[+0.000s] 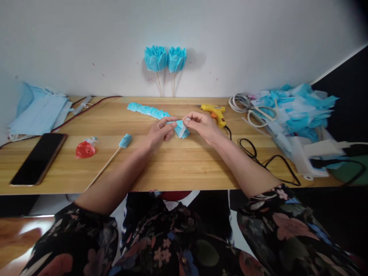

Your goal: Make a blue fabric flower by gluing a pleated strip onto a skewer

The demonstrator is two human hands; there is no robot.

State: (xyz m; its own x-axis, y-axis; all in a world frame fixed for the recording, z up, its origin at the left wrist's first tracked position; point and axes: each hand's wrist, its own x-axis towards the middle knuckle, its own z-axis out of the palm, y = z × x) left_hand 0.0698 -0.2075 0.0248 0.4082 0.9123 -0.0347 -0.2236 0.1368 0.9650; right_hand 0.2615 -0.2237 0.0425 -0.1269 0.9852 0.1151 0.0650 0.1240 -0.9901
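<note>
In the middle of the table, a small folded blue fabric piece with a white strip (182,132) is held between my two hands. My left hand (161,133) has its thumb and index finger closed at the piece's left edge. My right hand (201,125) pinches its upper right corner, the fingertips pressed together. Behind my left fingers, a row of folded blue fabric petals (148,110) runs back to the left. A wooden stick with a small blue fabric roll on its tip (125,140) lies left of my left forearm.
Two blue fabric flowers on sticks (155,58) lean on the wall. A yellow glue gun (214,112) lies right, its black cord trailing. Scissors (261,115) lie beside a heap of blue and white scraps (299,109). Face masks (38,111), a phone (38,159) and a red wrapper (85,149) lie left.
</note>
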